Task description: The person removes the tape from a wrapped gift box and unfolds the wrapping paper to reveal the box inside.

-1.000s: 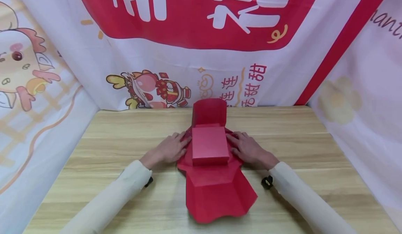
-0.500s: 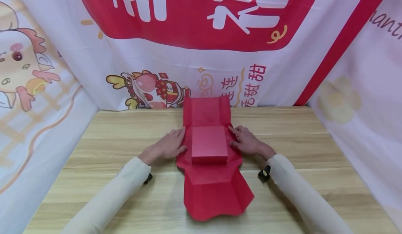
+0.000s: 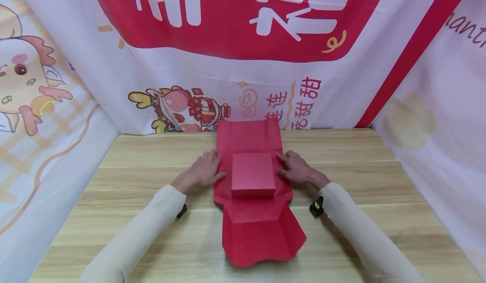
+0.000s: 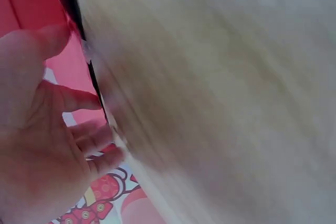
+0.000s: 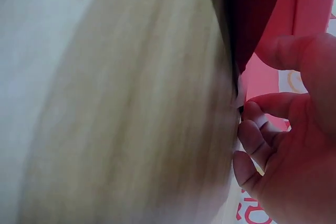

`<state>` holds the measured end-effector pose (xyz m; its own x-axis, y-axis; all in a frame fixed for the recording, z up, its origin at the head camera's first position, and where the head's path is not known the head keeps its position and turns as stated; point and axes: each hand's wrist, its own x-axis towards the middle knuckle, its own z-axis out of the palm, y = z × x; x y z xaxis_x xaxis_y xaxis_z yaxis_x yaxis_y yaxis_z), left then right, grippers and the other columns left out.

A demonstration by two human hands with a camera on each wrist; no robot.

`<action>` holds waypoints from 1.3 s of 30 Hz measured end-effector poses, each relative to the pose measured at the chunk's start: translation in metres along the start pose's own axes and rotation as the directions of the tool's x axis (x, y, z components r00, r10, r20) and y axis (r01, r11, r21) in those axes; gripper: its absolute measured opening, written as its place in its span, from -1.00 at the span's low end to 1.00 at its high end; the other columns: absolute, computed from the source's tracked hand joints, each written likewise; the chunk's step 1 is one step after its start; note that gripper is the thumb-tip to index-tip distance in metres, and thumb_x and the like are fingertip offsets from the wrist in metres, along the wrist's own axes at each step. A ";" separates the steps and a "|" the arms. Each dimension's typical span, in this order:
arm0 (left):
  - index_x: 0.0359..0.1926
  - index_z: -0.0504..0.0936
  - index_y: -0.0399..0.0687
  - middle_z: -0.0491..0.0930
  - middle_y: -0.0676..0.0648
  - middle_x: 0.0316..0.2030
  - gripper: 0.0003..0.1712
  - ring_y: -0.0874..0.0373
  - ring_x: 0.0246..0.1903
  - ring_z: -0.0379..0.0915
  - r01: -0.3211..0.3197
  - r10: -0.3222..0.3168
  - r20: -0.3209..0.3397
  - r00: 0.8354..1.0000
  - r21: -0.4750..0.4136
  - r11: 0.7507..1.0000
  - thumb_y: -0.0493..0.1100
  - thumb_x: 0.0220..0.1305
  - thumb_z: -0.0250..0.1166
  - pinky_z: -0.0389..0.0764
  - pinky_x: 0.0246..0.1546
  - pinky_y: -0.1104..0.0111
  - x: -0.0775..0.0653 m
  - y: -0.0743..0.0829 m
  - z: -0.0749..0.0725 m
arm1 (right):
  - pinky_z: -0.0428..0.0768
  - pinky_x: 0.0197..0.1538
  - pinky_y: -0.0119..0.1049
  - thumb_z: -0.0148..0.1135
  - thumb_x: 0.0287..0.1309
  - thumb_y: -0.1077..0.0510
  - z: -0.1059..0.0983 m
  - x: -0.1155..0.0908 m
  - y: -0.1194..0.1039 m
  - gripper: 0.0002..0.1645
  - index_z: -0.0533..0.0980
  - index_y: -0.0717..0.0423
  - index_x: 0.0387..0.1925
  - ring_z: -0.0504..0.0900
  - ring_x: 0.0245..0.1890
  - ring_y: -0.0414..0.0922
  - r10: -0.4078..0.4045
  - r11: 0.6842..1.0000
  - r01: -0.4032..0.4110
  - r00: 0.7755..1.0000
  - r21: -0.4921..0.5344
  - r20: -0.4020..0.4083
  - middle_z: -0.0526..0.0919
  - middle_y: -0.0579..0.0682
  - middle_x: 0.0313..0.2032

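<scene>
A small square red box (image 3: 253, 172) sits in the middle of a creased red paper wrapper (image 3: 252, 241). The wrapper lies unfolded under it, one panel towards the wall and one with raised side flaps towards the person. At the wrapper's left edge rests the left hand (image 3: 201, 169), its thumb on the paper and its fingers loosely bent; the left wrist view shows thumb and fingers (image 4: 84, 100) along that edge. On the opposite side, the right hand (image 3: 300, 169) touches the right edge, fingertips (image 5: 251, 132) bent at the table. Neither hand touches the box.
The wood-grain table (image 3: 152, 156) runs back to a white printed cloth (image 3: 190, 72) with red and cartoon designs. Similar cloths hang at the left and right sides. A dark strap (image 3: 316, 207) shows under the right wrist.
The wrapper's far panel has spread from narrow and folded-in to wide and flatter. The left hand has shifted slightly outward to the left; the right hand and the box have barely moved.
</scene>
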<state>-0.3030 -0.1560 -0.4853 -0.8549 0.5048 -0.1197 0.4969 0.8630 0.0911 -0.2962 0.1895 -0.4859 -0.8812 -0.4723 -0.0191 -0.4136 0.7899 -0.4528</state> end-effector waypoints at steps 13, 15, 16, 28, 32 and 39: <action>0.44 0.20 -0.22 0.32 -0.20 0.35 0.11 -0.11 0.33 0.27 -0.024 0.027 0.090 0.996 -0.038 0.999 0.34 0.06 0.37 0.33 0.42 0.05 0.011 -0.002 -0.010 | 0.15 0.50 0.19 0.22 0.27 -0.04 0.003 0.006 -0.001 -0.13 0.13 0.16 0.48 0.08 0.52 0.13 0.007 0.984 0.009 0.996 -0.179 0.092 0.12 0.15 0.51; 0.46 0.18 -0.22 0.29 -0.20 0.35 0.21 -0.11 0.34 0.22 -0.034 0.035 0.092 0.995 -0.009 0.999 0.43 -0.01 0.36 0.29 0.44 0.04 0.013 -0.002 -0.010 | 0.18 0.51 0.14 0.23 0.26 -0.07 0.002 0.007 -0.001 -0.07 0.06 0.12 0.51 0.11 0.51 0.11 0.017 0.985 0.004 0.992 -0.170 0.121 0.11 0.13 0.52; 0.48 0.14 -0.22 0.22 -0.23 0.41 0.26 -0.14 0.40 0.13 -0.042 0.040 0.099 0.994 0.011 0.999 0.47 -0.02 0.35 0.20 0.49 0.02 0.014 -0.002 -0.009 | 0.21 0.50 0.12 0.23 0.26 -0.08 0.002 0.008 -0.001 -0.05 0.04 0.12 0.52 0.13 0.50 0.11 0.014 0.984 0.010 0.991 -0.179 0.130 0.11 0.13 0.51; 0.50 0.04 -0.30 -0.03 -0.36 0.51 -0.05 -0.22 0.52 -0.12 -0.159 0.144 0.154 0.978 0.085 0.984 0.20 0.34 0.11 0.08 0.54 0.07 -0.007 0.014 -0.004 | 0.63 0.19 -0.14 0.33 0.18 -0.01 -0.003 -0.017 -0.003 -0.12 0.22 0.15 0.45 0.35 0.37 0.07 -0.098 0.976 0.131 0.978 -0.176 0.186 0.23 0.06 0.47; 0.48 0.02 -0.40 -0.04 -0.38 0.51 0.11 -0.23 0.52 -0.14 -0.187 0.168 0.198 0.966 0.081 0.979 0.34 0.27 0.16 0.08 0.54 0.05 -0.027 0.022 -0.007 | 0.64 0.13 -0.17 0.41 0.07 -0.09 -0.006 -0.027 -0.006 0.00 0.20 0.14 0.46 0.38 0.32 0.04 -0.105 0.979 0.137 0.973 -0.149 0.203 0.19 0.03 0.49; 0.53 -0.15 -0.30 -0.20 -0.28 0.56 0.53 -0.20 0.55 -0.32 -0.204 0.194 0.235 0.952 0.018 0.979 0.67 -0.12 0.21 -0.01 0.56 0.01 -0.045 0.027 -0.002 | 0.44 0.39 -0.02 0.48 -0.08 -0.28 -0.004 -0.040 -0.011 0.25 0.10 0.15 0.50 0.19 0.46 0.08 -0.093 0.983 0.126 0.970 -0.136 0.226 0.11 0.05 0.51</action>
<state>-0.2516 -0.1552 -0.4752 -0.6825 0.6528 -0.3287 0.6636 0.7420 0.0955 -0.2576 0.2019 -0.4764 -0.7642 -0.6201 -0.1776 -0.5487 0.7696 -0.3265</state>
